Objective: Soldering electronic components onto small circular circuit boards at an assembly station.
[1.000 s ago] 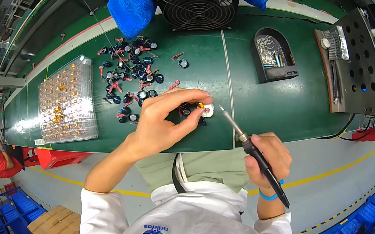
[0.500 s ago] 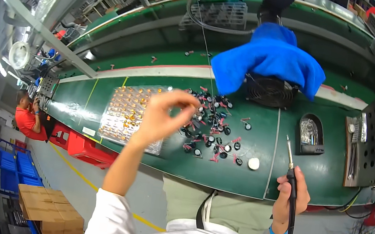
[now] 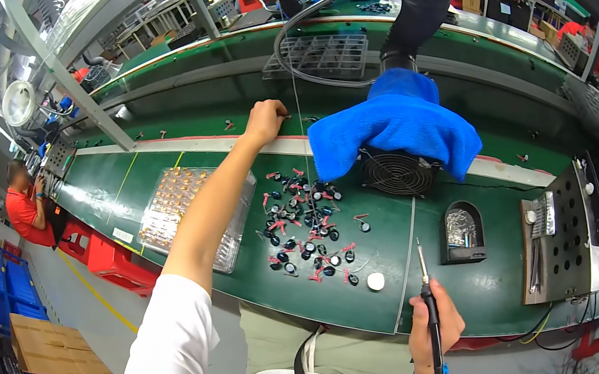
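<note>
My left hand (image 3: 266,121) reaches across the white rail to the far green belt. Its fingers are pinched together at their tips, and what lies between them is too small to make out. In my right hand (image 3: 444,321) is a soldering iron (image 3: 431,308), tilted with its metal tip up and to the left over the bench. Between the hands lies a loose pile of small black round parts with red leads (image 3: 313,224). Under my left forearm is a clear plastic tray (image 3: 229,242) with rows of small gold-orange parts, partly hidden by the arm.
A blue cloth (image 3: 396,124) drapes over a duct above a black fan (image 3: 398,174). To the right stand a black bin (image 3: 463,254) of small metal pieces and a perforated metal box (image 3: 569,238). A white round piece (image 3: 376,281) sits near the front edge. Other people work farther off.
My left hand has moved from above the tray and pile to the far belt, its fingers still pinched. My right hand keeps holding the soldering iron. The view has shifted.
</note>
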`<control>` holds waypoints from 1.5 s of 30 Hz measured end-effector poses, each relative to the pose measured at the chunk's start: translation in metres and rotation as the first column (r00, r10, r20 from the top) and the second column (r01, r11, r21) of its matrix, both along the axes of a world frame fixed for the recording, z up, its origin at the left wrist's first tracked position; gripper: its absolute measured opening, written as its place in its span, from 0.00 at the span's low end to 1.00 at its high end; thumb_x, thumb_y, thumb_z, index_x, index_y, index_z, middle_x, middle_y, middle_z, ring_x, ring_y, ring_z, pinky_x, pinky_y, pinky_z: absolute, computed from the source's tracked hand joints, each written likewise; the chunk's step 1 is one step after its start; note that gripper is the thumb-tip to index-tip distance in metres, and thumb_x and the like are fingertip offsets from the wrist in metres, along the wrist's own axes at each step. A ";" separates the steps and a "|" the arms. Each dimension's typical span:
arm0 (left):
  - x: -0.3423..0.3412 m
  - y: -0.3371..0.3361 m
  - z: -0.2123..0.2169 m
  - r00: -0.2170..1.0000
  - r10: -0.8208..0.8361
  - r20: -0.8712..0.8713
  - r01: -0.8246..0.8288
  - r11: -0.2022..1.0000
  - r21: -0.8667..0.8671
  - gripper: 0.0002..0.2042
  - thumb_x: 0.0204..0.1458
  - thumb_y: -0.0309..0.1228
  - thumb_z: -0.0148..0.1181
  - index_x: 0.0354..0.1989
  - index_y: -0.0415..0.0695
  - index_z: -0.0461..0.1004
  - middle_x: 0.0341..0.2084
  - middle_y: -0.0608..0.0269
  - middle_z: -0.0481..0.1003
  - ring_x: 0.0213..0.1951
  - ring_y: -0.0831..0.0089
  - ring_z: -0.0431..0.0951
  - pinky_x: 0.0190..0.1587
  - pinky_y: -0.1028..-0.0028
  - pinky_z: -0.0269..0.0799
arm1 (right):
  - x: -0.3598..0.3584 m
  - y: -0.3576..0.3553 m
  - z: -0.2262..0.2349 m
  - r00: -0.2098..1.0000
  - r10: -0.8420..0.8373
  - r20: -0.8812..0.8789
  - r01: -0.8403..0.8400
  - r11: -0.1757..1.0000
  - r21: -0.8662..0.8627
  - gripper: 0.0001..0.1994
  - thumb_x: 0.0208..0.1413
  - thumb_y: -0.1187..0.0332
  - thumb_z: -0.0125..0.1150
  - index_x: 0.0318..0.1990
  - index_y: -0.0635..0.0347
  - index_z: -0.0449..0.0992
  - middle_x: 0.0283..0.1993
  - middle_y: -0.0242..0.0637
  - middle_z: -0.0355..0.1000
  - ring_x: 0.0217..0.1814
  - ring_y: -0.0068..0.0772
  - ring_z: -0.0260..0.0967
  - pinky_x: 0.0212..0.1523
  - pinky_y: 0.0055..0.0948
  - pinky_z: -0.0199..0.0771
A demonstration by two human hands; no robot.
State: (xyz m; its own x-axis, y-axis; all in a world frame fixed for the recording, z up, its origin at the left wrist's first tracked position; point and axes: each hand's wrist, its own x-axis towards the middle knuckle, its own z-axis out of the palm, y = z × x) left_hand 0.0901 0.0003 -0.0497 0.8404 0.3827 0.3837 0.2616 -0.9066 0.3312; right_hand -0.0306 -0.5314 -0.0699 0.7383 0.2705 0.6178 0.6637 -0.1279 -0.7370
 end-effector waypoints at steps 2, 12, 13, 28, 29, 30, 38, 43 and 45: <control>-0.005 -0.011 0.018 1.000 -0.017 0.017 0.018 0.999 -0.046 0.08 0.53 0.22 0.64 0.41 0.37 0.84 0.38 0.46 0.85 0.42 0.49 0.86 0.49 0.61 0.81 | 0.000 -0.001 -0.001 0.999 -0.011 0.033 0.010 1.000 0.005 0.18 0.65 0.69 0.64 0.58 0.73 0.76 0.31 0.43 0.79 0.31 0.34 0.79 0.39 0.31 0.79; -0.174 -0.175 0.057 0.889 -0.219 0.402 0.361 0.876 -0.320 0.09 0.54 0.14 0.67 0.42 0.34 0.81 0.42 0.56 0.82 0.45 0.69 0.83 0.52 0.72 0.80 | -0.002 0.002 -0.003 0.986 0.101 0.131 -0.105 0.994 0.029 0.12 0.70 0.73 0.57 0.57 0.67 0.72 0.37 0.47 0.84 0.22 0.28 0.73 0.28 0.27 0.75; -0.189 -0.194 0.048 0.867 -0.295 0.401 0.424 0.859 -0.286 0.10 0.51 0.13 0.68 0.41 0.35 0.81 0.41 0.55 0.83 0.45 0.67 0.84 0.51 0.71 0.80 | -0.006 0.004 0.004 0.988 0.127 0.083 -0.128 0.992 0.009 0.07 0.68 0.76 0.57 0.51 0.65 0.72 0.40 0.47 0.85 0.25 0.29 0.74 0.30 0.28 0.76; -0.178 -0.297 0.011 0.704 -0.597 0.385 0.694 0.692 -0.196 0.11 0.44 0.13 0.72 0.36 0.37 0.82 0.38 0.56 0.84 0.40 0.60 0.84 0.43 0.67 0.80 | -0.011 0.027 0.010 0.968 0.090 0.235 -0.057 0.988 -0.144 0.18 0.47 0.84 0.67 0.47 0.61 0.76 0.53 0.42 0.83 0.40 0.43 0.75 0.42 0.37 0.73; -0.181 -0.296 0.011 0.708 -0.589 0.390 0.687 0.703 -0.185 0.11 0.44 0.13 0.72 0.35 0.37 0.82 0.39 0.56 0.84 0.40 0.60 0.84 0.44 0.66 0.80 | -0.012 0.033 0.007 0.964 0.112 0.241 -0.080 0.987 -0.137 0.21 0.44 0.83 0.68 0.48 0.60 0.77 0.53 0.40 0.83 0.43 0.44 0.76 0.43 0.39 0.73; -0.184 -0.295 0.011 0.711 -0.589 0.383 0.683 0.708 -0.179 0.11 0.43 0.13 0.72 0.35 0.37 0.82 0.38 0.56 0.84 0.40 0.60 0.84 0.45 0.66 0.80 | -0.014 0.036 0.008 0.961 0.134 0.242 -0.107 0.986 -0.125 0.21 0.44 0.83 0.68 0.48 0.60 0.77 0.53 0.40 0.83 0.43 0.44 0.76 0.43 0.39 0.73; -0.205 -0.281 0.022 0.586 -0.779 0.223 0.759 0.624 0.188 0.13 0.46 0.24 0.67 0.42 0.39 0.81 0.45 0.54 0.82 0.46 0.57 0.83 0.46 0.64 0.81 | -0.018 0.032 0.011 0.957 0.089 0.277 0.000 0.952 -0.306 0.15 0.45 0.82 0.67 0.43 0.63 0.79 0.52 0.44 0.83 0.43 0.46 0.75 0.45 0.41 0.72; -0.242 -0.185 0.056 0.910 -0.334 0.248 0.313 0.942 0.119 0.11 0.50 0.18 0.69 0.43 0.40 0.83 0.41 0.53 0.84 0.42 0.55 0.85 0.45 0.62 0.80 | -0.017 0.033 0.007 0.965 0.103 0.243 -0.050 0.976 -0.213 0.15 0.49 0.83 0.68 0.45 0.63 0.77 0.54 0.45 0.83 0.42 0.46 0.74 0.45 0.39 0.72; -0.251 -0.128 0.062 0.966 -0.141 0.218 0.093 0.972 0.214 0.10 0.52 0.20 0.69 0.43 0.40 0.83 0.39 0.53 0.84 0.42 0.56 0.85 0.45 0.64 0.80 | -0.016 0.031 0.003 0.963 0.088 0.256 -0.045 0.984 -0.170 0.16 0.50 0.82 0.69 0.47 0.63 0.76 0.54 0.46 0.82 0.41 0.46 0.74 0.44 0.39 0.72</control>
